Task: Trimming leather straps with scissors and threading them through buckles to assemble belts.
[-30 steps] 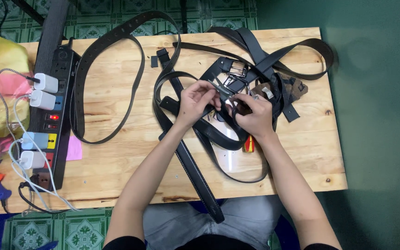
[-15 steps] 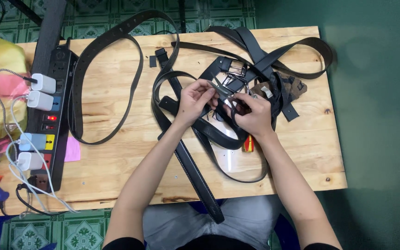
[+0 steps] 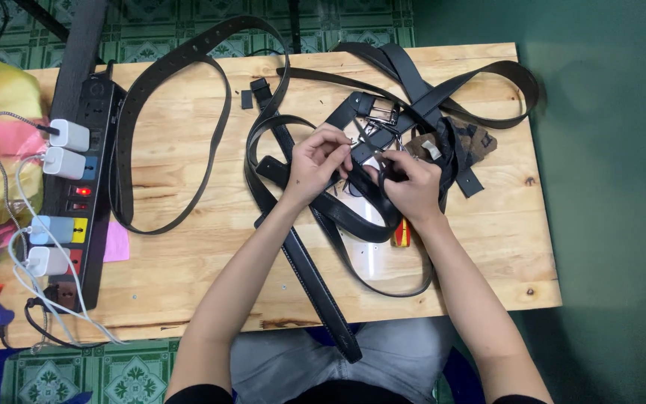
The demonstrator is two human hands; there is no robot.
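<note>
Both my hands meet over a tangle of black leather belts (image 3: 315, 202) on a wooden table (image 3: 188, 262). My left hand (image 3: 315, 163) pinches a small metal buckle part near the belt end. My right hand (image 3: 407, 183) grips the belt end and its buckle from the other side. A silver buckle (image 3: 385, 114) on another belt lies just beyond my fingers. One belt (image 3: 323, 295) runs off the near edge toward my lap.
A long belt loop (image 3: 170, 142) lies at the left. A black power strip (image 3: 76, 194) with white chargers and cables sits at the table's left edge. A red-handled tool (image 3: 401, 236) lies under my right wrist. A brown piece (image 3: 480, 142) rests at right.
My fingers have shifted slightly on the buckle; hands and belts stay in the same place.
</note>
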